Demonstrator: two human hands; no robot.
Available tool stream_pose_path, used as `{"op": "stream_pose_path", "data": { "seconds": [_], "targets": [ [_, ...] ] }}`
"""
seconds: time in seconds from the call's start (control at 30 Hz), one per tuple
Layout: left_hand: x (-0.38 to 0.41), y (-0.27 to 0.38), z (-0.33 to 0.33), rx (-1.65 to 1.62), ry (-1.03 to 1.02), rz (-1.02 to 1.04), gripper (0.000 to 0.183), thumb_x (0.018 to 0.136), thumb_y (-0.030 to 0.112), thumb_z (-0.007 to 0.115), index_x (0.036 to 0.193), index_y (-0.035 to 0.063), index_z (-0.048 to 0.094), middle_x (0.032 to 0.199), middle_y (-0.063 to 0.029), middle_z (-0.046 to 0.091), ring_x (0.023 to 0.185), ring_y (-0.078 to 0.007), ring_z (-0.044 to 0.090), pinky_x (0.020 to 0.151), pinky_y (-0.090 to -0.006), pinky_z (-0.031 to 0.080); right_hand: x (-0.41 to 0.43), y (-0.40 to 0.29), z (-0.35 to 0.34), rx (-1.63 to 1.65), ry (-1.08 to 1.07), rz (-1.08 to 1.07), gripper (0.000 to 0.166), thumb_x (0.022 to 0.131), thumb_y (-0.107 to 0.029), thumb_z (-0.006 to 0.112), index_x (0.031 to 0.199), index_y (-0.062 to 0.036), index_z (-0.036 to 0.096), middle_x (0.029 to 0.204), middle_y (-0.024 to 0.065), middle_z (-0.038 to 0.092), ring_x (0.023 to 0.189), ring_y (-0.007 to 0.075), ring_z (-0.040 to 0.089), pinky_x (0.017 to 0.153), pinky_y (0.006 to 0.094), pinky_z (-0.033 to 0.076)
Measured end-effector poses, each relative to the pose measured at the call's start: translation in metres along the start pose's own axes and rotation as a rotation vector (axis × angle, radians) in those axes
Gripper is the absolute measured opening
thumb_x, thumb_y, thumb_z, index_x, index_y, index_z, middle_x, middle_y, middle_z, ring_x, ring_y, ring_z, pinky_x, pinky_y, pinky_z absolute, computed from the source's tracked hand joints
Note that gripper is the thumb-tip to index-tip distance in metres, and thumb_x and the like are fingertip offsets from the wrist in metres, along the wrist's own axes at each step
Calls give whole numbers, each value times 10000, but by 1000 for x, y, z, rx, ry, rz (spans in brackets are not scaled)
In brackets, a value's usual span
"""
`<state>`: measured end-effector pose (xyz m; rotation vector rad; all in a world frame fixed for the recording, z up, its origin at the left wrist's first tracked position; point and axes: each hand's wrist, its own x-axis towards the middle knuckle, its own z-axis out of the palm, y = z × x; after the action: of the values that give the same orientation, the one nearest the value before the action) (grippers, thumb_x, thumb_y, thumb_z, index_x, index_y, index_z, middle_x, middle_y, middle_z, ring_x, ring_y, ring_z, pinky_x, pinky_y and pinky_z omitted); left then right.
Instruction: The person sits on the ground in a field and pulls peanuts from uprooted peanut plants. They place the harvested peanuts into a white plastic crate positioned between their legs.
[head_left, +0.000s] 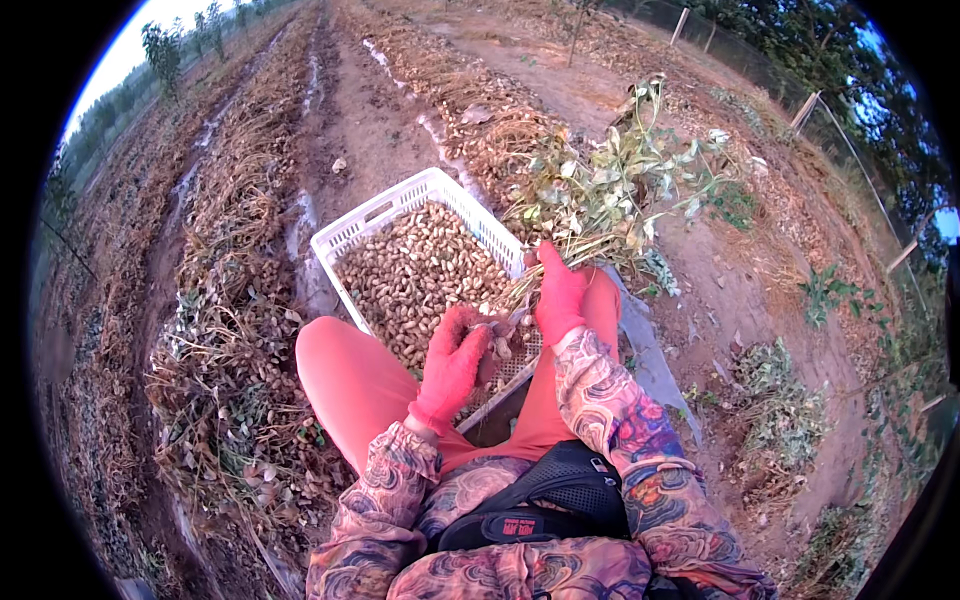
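Note:
My right hand (560, 294), in a red knit glove, grips the stems of a leafy peanut plant (622, 187), whose foliage points away to the upper right. Its root end, with peanut pods (501, 346) on it, lies over the near right part of a white plastic crate (431, 180). My left hand (452, 367), gloved the same way, has its fingers around pods at that root end; just what it grips is partly hidden. Loose peanuts in their shells (420, 270) fill much of the crate, which stands between my knees.
Rows of pulled peanut plants (232, 360) run along the left, and another row (502, 127) lies beyond the crate. Strips of plastic film (652, 352) lie on the soil. A picked bundle of wilted vines (780, 405) lies right. A wire fence with posts (805, 111) stands farther right.

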<state>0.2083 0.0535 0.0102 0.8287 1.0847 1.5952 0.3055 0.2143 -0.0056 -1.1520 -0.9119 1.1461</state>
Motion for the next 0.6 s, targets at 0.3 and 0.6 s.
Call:
{"op": "stream_pose_path", "data": {
  "seconds": [0.3,0.6],
  "targets": [
    [-4,18,-10,-143,230,160,53,914,68,441,955,54,473,860,-98,628,434,-54,336,395,-191,285,-15,-20,5,-229,-135,-138,252,774,-212,688,924,-19,628,896,39,656,788,149,582,744,298,440],
    [0,24,-60,-452,350,255,41,944,130,474,971,99,479,868,-52,557,471,-46,349,418,-175,296,-7,-14,6,-154,-277,-140,283,797,-195,656,1024,-36,596,821,41,659,739,164,589,695,304,443]
  ]
}}
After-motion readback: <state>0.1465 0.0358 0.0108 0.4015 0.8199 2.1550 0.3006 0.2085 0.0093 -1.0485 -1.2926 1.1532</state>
